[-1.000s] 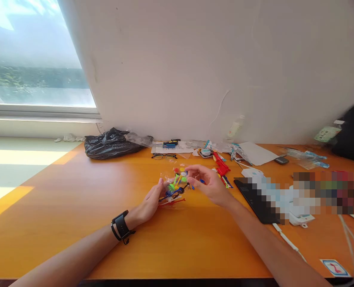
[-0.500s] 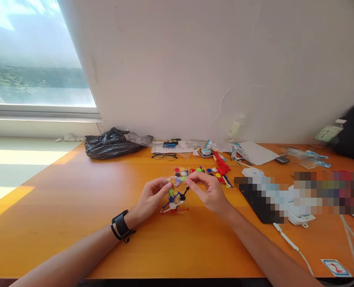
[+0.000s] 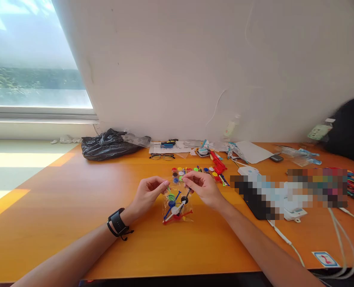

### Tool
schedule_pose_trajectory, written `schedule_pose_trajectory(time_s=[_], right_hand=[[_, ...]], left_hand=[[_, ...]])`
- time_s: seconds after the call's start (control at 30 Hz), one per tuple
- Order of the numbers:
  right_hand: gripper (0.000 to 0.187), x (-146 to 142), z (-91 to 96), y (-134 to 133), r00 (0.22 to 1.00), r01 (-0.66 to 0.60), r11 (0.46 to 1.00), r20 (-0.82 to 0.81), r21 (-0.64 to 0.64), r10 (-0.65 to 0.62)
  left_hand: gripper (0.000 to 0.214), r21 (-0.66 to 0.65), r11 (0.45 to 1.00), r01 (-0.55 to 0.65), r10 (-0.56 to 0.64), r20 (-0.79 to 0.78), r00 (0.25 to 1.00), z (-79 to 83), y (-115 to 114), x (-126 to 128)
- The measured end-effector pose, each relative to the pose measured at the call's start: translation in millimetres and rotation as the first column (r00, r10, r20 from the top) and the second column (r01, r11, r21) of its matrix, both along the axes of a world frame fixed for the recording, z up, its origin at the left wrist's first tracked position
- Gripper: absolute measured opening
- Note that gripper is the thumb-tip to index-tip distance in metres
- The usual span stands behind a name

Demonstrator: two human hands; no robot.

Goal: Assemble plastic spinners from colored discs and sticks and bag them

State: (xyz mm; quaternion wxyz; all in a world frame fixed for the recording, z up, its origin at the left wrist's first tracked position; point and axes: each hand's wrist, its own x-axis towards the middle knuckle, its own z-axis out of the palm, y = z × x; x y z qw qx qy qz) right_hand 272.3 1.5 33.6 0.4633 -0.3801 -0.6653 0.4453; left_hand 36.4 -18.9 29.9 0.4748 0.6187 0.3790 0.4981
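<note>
Between my hands hangs a small clear plastic bag (image 3: 178, 215) with coloured plastic discs and sticks inside. A green disc (image 3: 171, 197), a blue disc (image 3: 172, 203) and a white disc (image 3: 175, 210) show through it, along with blue, white and red sticks. My left hand (image 3: 151, 193) pinches the bag's upper left edge. At the upper right edge, my right hand (image 3: 205, 189) pinches the bag between thumb and fingers. A black stick with a black disc (image 3: 184, 199) slants up to my right fingertips; whether it is pinched too is hidden.
Behind my hands lie loose coloured discs (image 3: 189, 170) and a red plastic toy gun (image 3: 217, 161). Glasses (image 3: 161, 156) and a black plastic bag (image 3: 111, 145) are farther back. On the right are a black tablet-like slab (image 3: 251, 201), a white power strip (image 3: 296, 214) and cables.
The bag is spread flatter and hangs lower between my hands, its contents plainer to see. My hands have barely moved on it, and the whole view has shifted slightly left.
</note>
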Motion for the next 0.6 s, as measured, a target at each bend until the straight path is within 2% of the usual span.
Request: schedule_pose_trajectory(time_s=[0.4, 0.6], right_hand=[[0.032, 7, -5.5, 8, 0.994, -0.043, 0.993, -0.106, -0.112, 0.031], [0.03, 7, -7.7, 9, 0.994, -0.051, 0.995, -0.102, -0.08, 0.043]], left_hand=[[0.037, -0.002, 0.999, -0.047, 0.047, 0.033, 0.998, -0.7, 11, -8], [0.035, 0.0, 1.0, -0.011, 0.011, 0.037, 0.999, 5.8, 10, -9]])
